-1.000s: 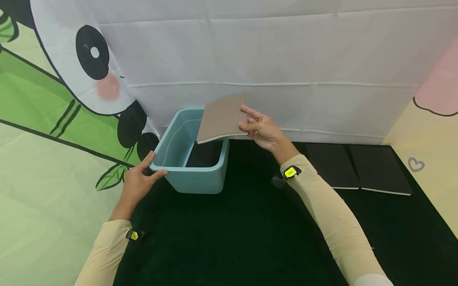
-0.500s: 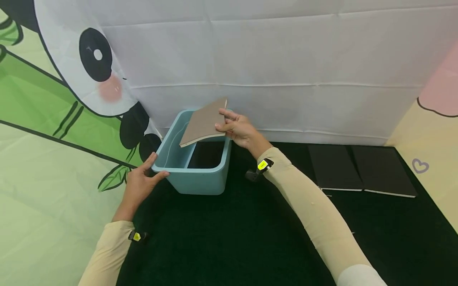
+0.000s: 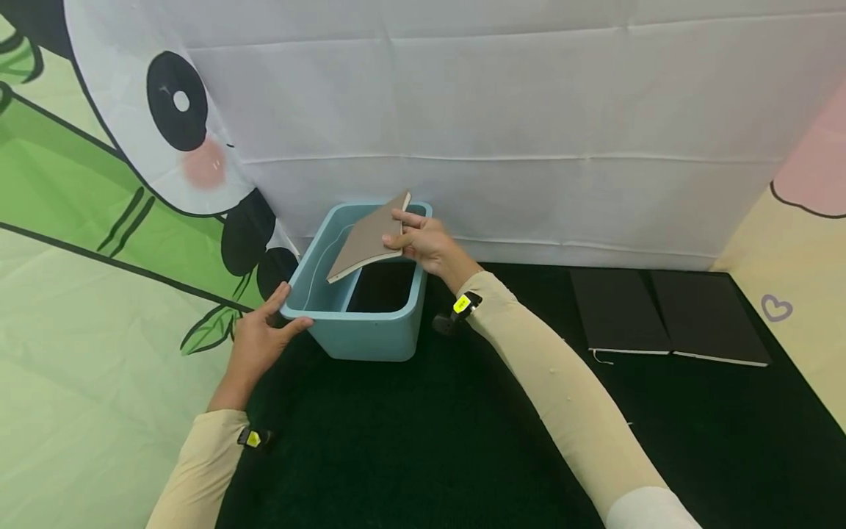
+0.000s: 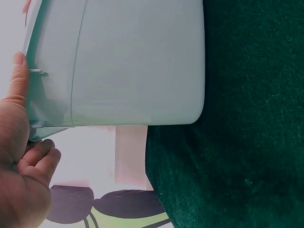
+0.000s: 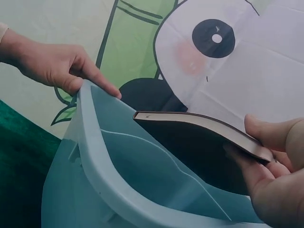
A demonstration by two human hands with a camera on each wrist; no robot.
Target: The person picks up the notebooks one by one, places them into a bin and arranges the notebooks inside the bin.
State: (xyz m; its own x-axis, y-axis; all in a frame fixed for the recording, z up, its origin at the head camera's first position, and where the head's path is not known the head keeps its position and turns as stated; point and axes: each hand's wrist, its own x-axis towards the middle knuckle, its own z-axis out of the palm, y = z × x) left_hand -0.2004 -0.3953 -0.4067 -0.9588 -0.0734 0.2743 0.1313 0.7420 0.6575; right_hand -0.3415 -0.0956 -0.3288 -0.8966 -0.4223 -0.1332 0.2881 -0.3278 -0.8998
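In the head view, a light-blue plastic bin (image 3: 363,339) stands at the left of the dark green surface. My left hand (image 3: 253,356) grips the rim at its near left corner, thumb along the front and fingers at the left side. A thin notebook (image 3: 370,239) with a brown-grey cover hangs tilted over the bin's opening, its left end lower. My right hand (image 3: 428,248) pinches its right edge between thumb and fingers. From the right wrist view, the pale page edge of the notebook (image 5: 209,122) bends slightly. Something flat and black (image 3: 380,286) lies inside the bin.
Two black notebooks (image 3: 703,316) lie side by side at the right of the green surface (image 3: 423,441). A white fabric wall (image 3: 496,132) rises close behind the bin. A cartoon-printed cloth (image 3: 99,308) closes off the left.
My right hand has carried the notebook left and lower over the bin, tilting it more steeply. The left hand keeps its grip on the rim; the view has shifted slightly.
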